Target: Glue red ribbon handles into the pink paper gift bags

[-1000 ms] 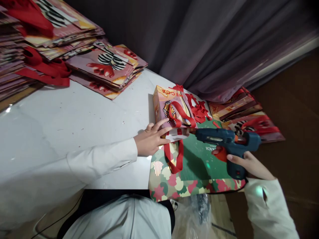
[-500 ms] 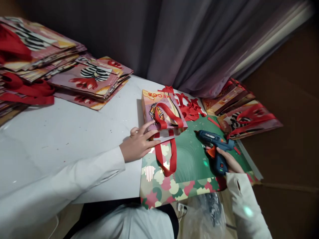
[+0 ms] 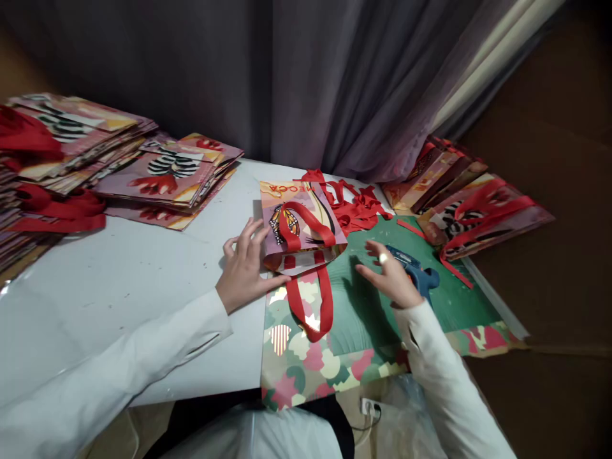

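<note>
A small MECCA gift bag (image 3: 306, 220) lies on its side with its mouth toward me, printed with a butterfly and fitted with two red ribbon handles (image 3: 326, 306). At its left edge is my left hand (image 3: 245, 268), fingers spread, the thumb close to the bag's mouth. My right hand (image 3: 389, 277) hovers over the green sheet (image 3: 358, 306) to the right of the bag, fingers apart and holding nothing. Partly hidden behind that hand, a blue glue gun (image 3: 423, 277) lies on the sheet.
Flattened bags are stacked (image 3: 167, 178) at the left. Loose red ribbons (image 3: 356, 207) are heaped behind the bag. More bags (image 3: 482, 213) stand and lean at the back right, by a brown cardboard wall (image 3: 564, 255). A grey curtain (image 3: 301, 83) hangs behind the table.
My right hand has let go of the glue gun, leaving it on the green sheet, and moved left toward the bag. My left hand has shifted to the bag's left edge with fingers spread.
</note>
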A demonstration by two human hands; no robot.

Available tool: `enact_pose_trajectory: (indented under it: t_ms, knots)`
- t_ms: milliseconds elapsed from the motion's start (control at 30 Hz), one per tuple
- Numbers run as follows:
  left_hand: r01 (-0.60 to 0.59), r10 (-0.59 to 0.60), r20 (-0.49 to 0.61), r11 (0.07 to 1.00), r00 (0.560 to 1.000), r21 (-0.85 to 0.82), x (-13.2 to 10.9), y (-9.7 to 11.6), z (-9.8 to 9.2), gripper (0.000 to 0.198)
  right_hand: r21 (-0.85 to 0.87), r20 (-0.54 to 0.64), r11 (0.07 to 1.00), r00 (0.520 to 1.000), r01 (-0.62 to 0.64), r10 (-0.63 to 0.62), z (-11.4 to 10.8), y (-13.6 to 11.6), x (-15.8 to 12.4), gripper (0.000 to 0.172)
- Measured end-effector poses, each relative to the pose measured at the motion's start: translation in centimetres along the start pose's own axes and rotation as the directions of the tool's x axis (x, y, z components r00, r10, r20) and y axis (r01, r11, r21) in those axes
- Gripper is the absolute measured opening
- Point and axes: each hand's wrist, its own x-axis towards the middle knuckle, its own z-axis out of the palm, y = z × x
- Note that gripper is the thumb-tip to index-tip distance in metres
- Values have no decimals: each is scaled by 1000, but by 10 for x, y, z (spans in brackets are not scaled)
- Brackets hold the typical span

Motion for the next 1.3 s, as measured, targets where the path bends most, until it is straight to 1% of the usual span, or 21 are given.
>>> enact_pose_trajectory:
  t_ms: [33,100,167,233,367,467,567,633,700,733,767,800,833,867,900,933,967,1033,1100,1167,1300]
  knots:
    - [37,-37,26,999,999,-18,2,-2,3,97,113,67,994,998,5,-12,13,-5,11,63]
    - [87,-85,63,996,994,-32,5,-7,6,91,253,123,967,992,-13,-19,34,-12,29,64]
    - [98,-97,69,995,993,-24,6,-9,8,87,328,122,944,992,-22,-19,49,-15,39,57]
    - [95,-94,47,995,994,-9,7,-10,8,82,346,77,938,997,-18,-10,58,-17,42,47]
    - [107,-107,1,994,994,16,9,-9,12,69,248,-78,967,995,-48,70,70,-25,39,29]
    - [135,-136,5,990,991,43,12,-9,19,57,142,-145,986,983,-89,110,78,-33,41,20]
    - [149,-150,12,986,989,76,14,-7,24,56,53,-171,990,975,-133,140,85,-39,44,20]
    - [151,-149,-28,981,988,120,13,-4,24,62,24,-183,986,969,-164,165,86,-43,43,25]
    - [141,-119,-125,973,985,183,6,2,19,66,-18,-187,978,961,-209,202,84,-46,37,26]
    - [125,-87,-180,969,980,213,2,7,15,64,-54,-188,971,958,-231,218,82,-48,30,24]
    - [82,-32,-210,969,977,234,-3,12,10,58,-96,-186,965,957,-244,223,79,-50,23,19]
    - [27,28,-215,969,976,247,-8,19,5,47,-140,-176,963,962,-232,207,77,-53,14,14]
    - [-61,102,-165,969,981,238,-13,26,1,32,-179,-155,966,975,-188,161,76,-57,6,12]
    - [-187,199,-41,960,979,207,-17,33,-1,21,-210,-121,972,989,-107,83,76,-61,-1,13]
    - [-259,250,72,945,966,198,-20,40,-1,20,-240,-74,971,997,-3,-15,77,-65,-7,16]
    - [-272,241,155,937,958,219,-21,47,1,27,-271,-17,956,993,111,-120,79,-70,-11,20]
    - [-260,204,238,937,949,234,-20,52,5,33,-306,42,928,977,213,-211,83,-74,-12,25]
    - [-186,87,346,947,934,262,-15,58,16,40,-377,143,858,937,349,-318,92,-81,-9,34]
    - [-132,17,391,954,920,268,-8,60,28,41,-430,206,810,916,400,-344,103,-85,-2,37]
    - [-113,-1,390,956,921,270,-1,58,35,39,-449,231,793,911,411,-342,111,-87,6,35]
    - [-115,0,401,958,916,263,6,53,40,35,-472,243,807,932,356,-269,120,-91,15,27]
